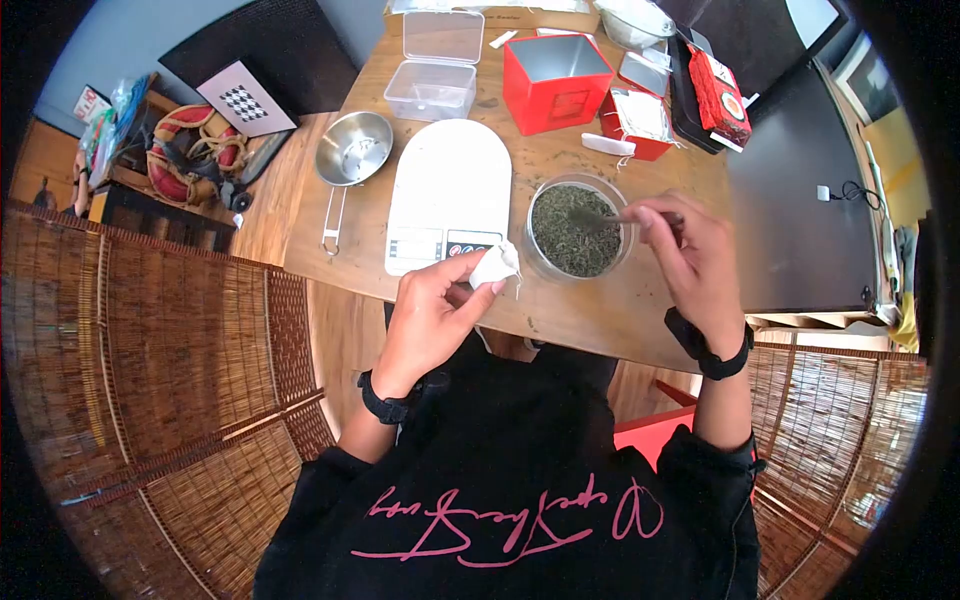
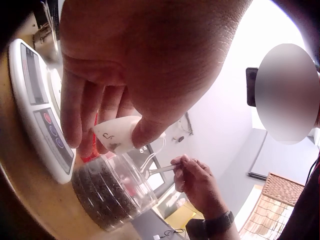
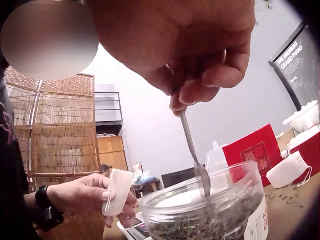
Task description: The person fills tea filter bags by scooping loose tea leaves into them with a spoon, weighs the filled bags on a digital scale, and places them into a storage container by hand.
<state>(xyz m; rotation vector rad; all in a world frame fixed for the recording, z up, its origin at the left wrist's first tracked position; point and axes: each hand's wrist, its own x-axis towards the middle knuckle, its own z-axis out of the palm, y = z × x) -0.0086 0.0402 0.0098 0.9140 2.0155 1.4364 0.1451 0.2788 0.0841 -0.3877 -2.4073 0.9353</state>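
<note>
My left hand [image 1: 430, 312] pinches a small white drawstring pouch [image 1: 494, 266] between thumb and fingers, at the front edge of the kitchen scale [image 1: 450, 185]. Its thin strings hang loose beside it. Over to the right, my right hand [image 1: 697, 262] grips the handle of a metal spoon [image 3: 189, 137]. The spoon's bowl is at the mouth of a round clear jar [image 3: 162, 222], tilted down over the dried green herb [image 1: 575, 245] inside. In the left wrist view, the pouch [image 2: 119, 134] overlaps the jar's rim.
Left of the scale lies a metal strainer-shaped pan [image 1: 355, 150]. Behind stand a lidded clear plastic box [image 1: 430, 95], an open red tin [image 1: 555, 105] and a red box [image 1: 650, 148] of white pouches. Herb crumbs dot the wooden table [image 1: 575, 320].
</note>
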